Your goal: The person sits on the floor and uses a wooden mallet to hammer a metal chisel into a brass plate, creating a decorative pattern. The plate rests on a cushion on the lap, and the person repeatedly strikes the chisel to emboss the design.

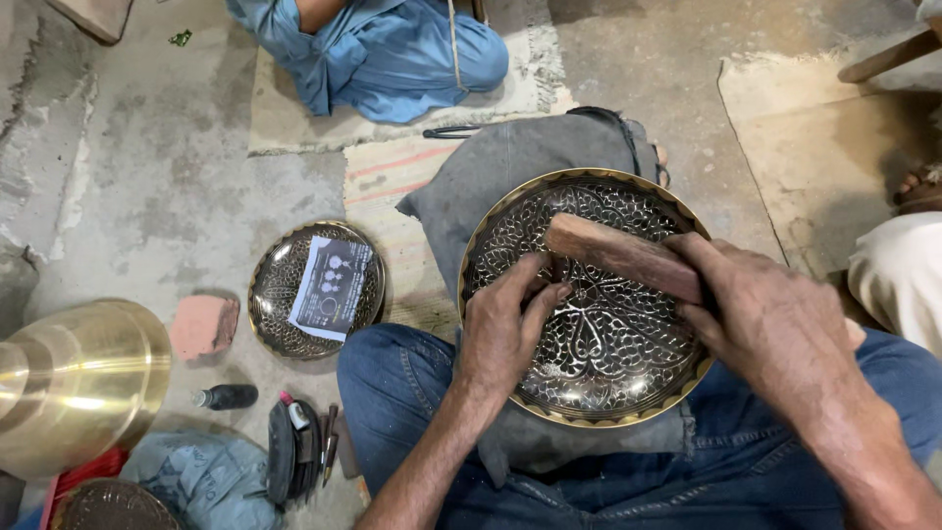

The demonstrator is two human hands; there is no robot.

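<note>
A large round brass plate (pixel 608 344) with dense engraved leaf patterns rests on a grey cloth (pixel 510 167) over my lap. My left hand (pixel 505 329) lies on the plate's left inner side, its fingers pinched together on a small tool that I can barely see. My right hand (pixel 770 319) grips a reddish wooden block (pixel 613 253), held across the plate's upper part just right of the left fingers.
A smaller engraved plate (pixel 275 294) with a paper card (pixel 332 287) on it lies on the concrete floor at left. A shiny brass vessel (pixel 74 383), a pink stone (pixel 204 324), a small dark bottle (pixel 228 397) and several tools (pixel 299 447) are nearby. Another person in blue (pixel 383 54) sits ahead; a further person (pixel 908 265) at right.
</note>
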